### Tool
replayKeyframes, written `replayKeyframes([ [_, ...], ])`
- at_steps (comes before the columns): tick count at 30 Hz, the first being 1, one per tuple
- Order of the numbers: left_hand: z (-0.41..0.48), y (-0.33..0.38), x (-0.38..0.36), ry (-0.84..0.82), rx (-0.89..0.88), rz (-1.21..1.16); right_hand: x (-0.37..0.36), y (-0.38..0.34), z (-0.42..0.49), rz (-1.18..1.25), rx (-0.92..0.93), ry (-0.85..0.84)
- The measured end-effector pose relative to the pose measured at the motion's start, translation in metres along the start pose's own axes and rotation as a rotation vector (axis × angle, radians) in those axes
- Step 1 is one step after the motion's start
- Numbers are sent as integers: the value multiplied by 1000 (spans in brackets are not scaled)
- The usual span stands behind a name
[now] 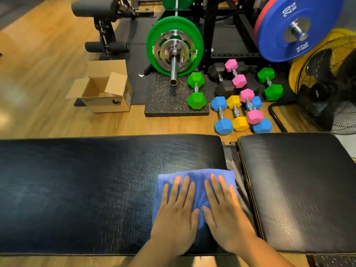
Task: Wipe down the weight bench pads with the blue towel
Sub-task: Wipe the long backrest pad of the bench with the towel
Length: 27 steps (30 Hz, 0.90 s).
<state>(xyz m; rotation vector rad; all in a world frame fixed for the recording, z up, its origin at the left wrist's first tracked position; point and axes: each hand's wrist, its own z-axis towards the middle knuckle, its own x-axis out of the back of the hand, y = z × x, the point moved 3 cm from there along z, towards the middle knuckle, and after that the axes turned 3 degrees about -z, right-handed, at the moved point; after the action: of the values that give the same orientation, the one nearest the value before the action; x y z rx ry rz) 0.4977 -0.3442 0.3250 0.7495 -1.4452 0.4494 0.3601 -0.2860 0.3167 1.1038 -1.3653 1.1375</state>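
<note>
L hand (177,214) & R hand (225,214) lie side by side on the blue towel (199,191), each grip apart, fingers straight, palms pressing, prob. to spread pressure over a wide patch. Towel sits on the long counter pad (77,189), at its right end by the gap to the short counter pad (298,189).

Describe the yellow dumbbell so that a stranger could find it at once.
Start at the black leather weight bench and look just beyond the gap between its two pads, on the wooden floor. There the yellow hexagonal dumbbell lies between a blue hexagonal dumbbell and a pink hexagonal dumbbell. It is the only yellow dumbbell among them.
</note>
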Motion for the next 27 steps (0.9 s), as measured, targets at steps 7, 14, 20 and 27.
replayKeyframes([
  [7,-15,2,1,53,-27,8,1,-4,-10,50,-50,14],
  [14,-43,-20,-10,82,-117,-24,-10,-45,-23,-35,-33,70],
  [20,-58,-71,9,16,-99,-69,-3,-73,-1,-55,66,21],
  [27,36,-107,15,14,-53,29,14,-57,71,-43,123,-50],
])
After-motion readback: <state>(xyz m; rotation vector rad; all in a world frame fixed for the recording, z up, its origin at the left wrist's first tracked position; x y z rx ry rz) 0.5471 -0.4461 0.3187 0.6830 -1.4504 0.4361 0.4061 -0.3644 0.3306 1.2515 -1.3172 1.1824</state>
